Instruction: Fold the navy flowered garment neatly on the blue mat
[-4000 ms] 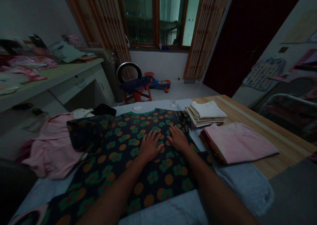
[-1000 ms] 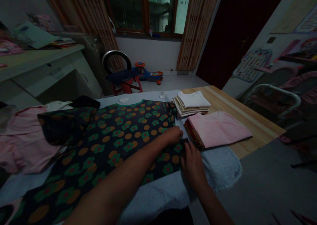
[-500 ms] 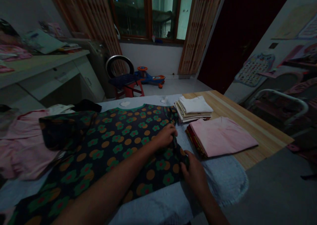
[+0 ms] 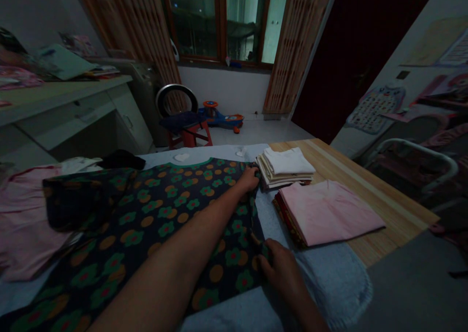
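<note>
Now, L hand [image 4: 248, 180], R hand [image 4: 281, 268], both holding floral top [image 4: 166, 215]

The navy garment [image 4: 146, 215] in front of you carries green flowers with red centres among orange dots, with a green collar trim. To your right lie the pink folded cloth [image 4: 325, 215], edged in red print, the white stack [image 4: 287, 161] and the pale wooden board [image 4: 380, 195] with tan stripes; further off, a blue-and-orange ride-on toy [image 4: 221, 121]
</note>
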### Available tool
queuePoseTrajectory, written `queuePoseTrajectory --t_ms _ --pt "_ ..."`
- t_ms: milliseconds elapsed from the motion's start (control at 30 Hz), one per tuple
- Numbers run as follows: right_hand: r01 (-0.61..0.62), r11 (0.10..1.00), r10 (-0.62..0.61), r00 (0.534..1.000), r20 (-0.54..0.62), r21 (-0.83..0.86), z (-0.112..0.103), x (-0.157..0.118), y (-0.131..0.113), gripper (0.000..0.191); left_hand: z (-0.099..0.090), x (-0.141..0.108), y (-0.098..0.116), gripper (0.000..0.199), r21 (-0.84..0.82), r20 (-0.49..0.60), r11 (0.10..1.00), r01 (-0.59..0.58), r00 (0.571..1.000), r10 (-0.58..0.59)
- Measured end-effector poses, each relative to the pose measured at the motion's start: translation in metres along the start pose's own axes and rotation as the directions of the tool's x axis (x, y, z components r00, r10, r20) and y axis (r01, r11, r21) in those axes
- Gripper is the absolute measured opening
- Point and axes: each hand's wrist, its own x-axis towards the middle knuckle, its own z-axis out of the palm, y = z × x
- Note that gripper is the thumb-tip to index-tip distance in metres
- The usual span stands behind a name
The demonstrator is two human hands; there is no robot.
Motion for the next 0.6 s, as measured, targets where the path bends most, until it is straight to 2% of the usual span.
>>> queuePoseTrajectory --t_ms 167,300,467,600 --pt "0.007 1.0 -0.006 0.999 0.035 -0.028 0.003 0.002 -0.008 0.009 -0.01 0.0 -0.009 0.046 -0.233 -0.077 0.97 0.063 0.994 -0.083" --pt "0.028 0.999 -0.027 0.998 0.056 -0.017 0.004 0.005 -0.016 0.006 -0.024 -0.009 -0.018 0.048 -0.458 -0.072 0.882 0.114 0.984 -0.165" --pt "0.031 0.999 -0.032 0.998 0.056 0.021 0.002 0.006 -0.038 0.004 -0.055 -0.026 -0.018 0.053 -0.657 -0.019 0.74 0.144 0.978 -0.208" --pt "0.06 0.993 -0.064 0.997 0.035 0.098 0.006 0.003 -0.057 0.005 -0.088 -0.04 -0.021 0.051 -0.753 -0.025 0.648 0.116 0.978 -0.205"
